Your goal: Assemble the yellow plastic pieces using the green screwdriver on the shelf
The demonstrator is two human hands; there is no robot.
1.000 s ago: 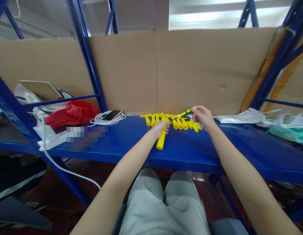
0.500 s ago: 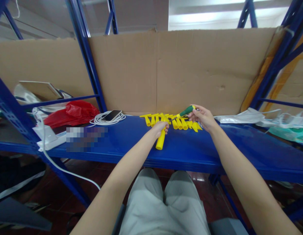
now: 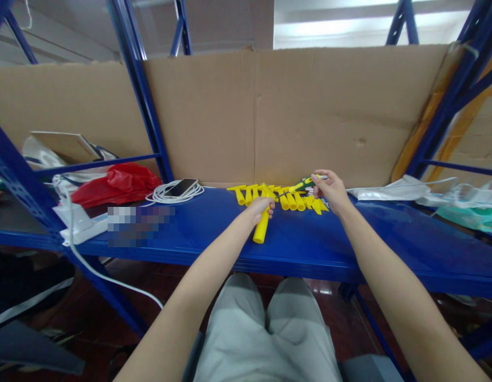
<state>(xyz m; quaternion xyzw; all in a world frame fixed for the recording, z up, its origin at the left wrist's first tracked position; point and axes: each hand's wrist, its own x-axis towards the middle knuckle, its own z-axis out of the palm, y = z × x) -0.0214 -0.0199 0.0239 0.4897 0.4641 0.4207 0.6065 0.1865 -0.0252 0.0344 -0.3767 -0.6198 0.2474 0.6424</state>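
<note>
My left hand [image 3: 263, 208] is wrapped round a yellow tubular handle [image 3: 261, 231], whose open round end points toward me over the blue shelf. In my right hand [image 3: 328, 190] is a green and yellow screwdriver [image 3: 301, 185], pinched at the back of its grip. Its shaft slants down to the left and reaches the far end of the yellow handle by my left fingers; the exact contact of the tip is too small to make out. Behind both hands lie several more yellow handles [image 3: 290, 201] in a row, along with flat yellow pieces [image 3: 319, 206].
A phone [image 3: 182, 187] rests on a coiled white cable [image 3: 162, 194] at left, near a red bag [image 3: 114, 184] and a white power strip [image 3: 87, 229]. Cardboard [image 3: 301, 116] stands along the back. White packaging [image 3: 389, 190] lies at right on the blue shelf [image 3: 214, 233].
The screwdriver's grip has turned and sits slightly lower in my right fingers, which have shifted a little. My left hand and the yellow handle have stayed in place.
</note>
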